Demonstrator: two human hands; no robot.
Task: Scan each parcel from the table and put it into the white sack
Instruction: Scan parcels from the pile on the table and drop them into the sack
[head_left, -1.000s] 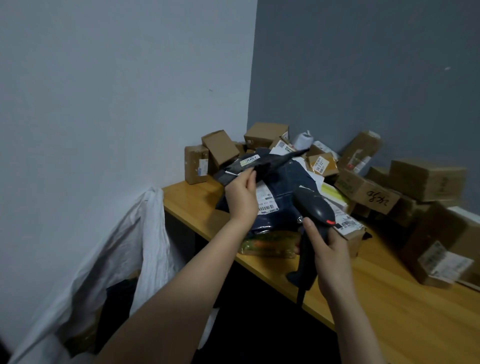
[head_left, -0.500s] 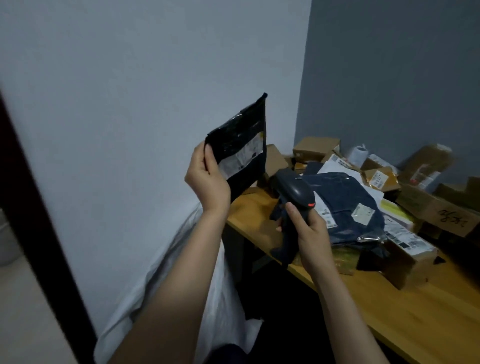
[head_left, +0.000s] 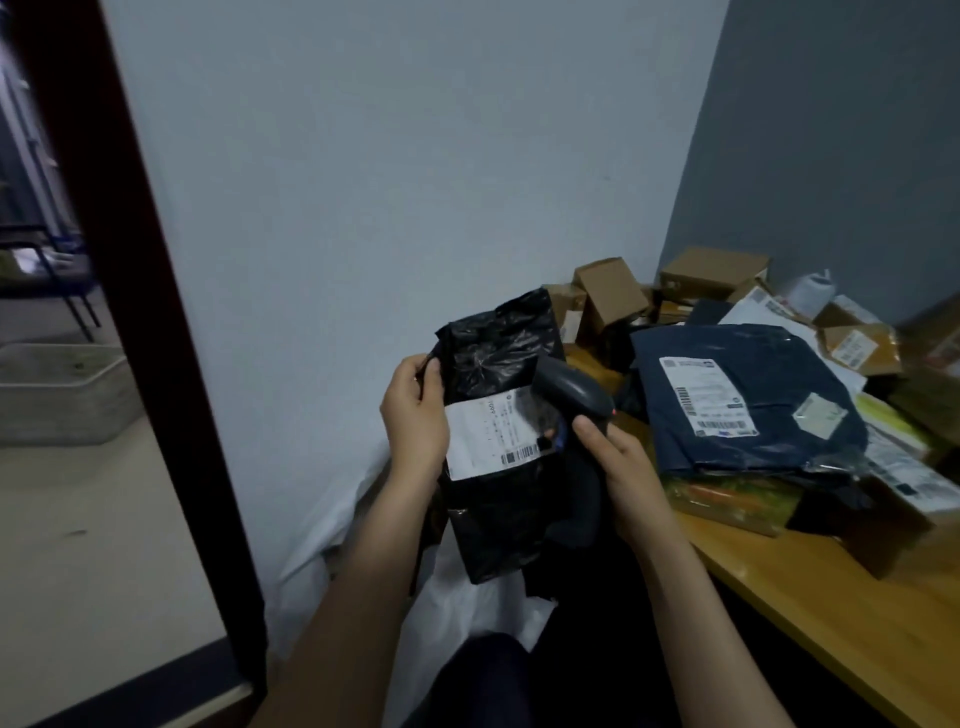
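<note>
We find the black parcel (head_left: 493, 353), a crinkled plastic mailer, held upright in the air, above the white sack (head_left: 457, 613) and off the left end of the table (head_left: 857, 639). Its white label (head_left: 493, 434) faces us, the barcode along the lower edge. The left hand (head_left: 415, 415) grasps the parcel by its left edge, thumb on the front, fingers behind. The right hand (head_left: 623, 478) is wrapped round the handle of the dark scanner (head_left: 571, 387), whose head sits just in front of the label's right side; we cannot tell whether it touches. A small red light shows at the back of the scanner's head. The sack hangs open beneath both forearms, against the pale wall. On the table lie a dark blue mailer (head_left: 769, 364) with its own label, a green and orange packet (head_left: 727, 499) under it, and cardboard boxes (head_left: 714, 270) heaped in the corner. A dark door frame (head_left: 135, 312) stands at left.
</note>
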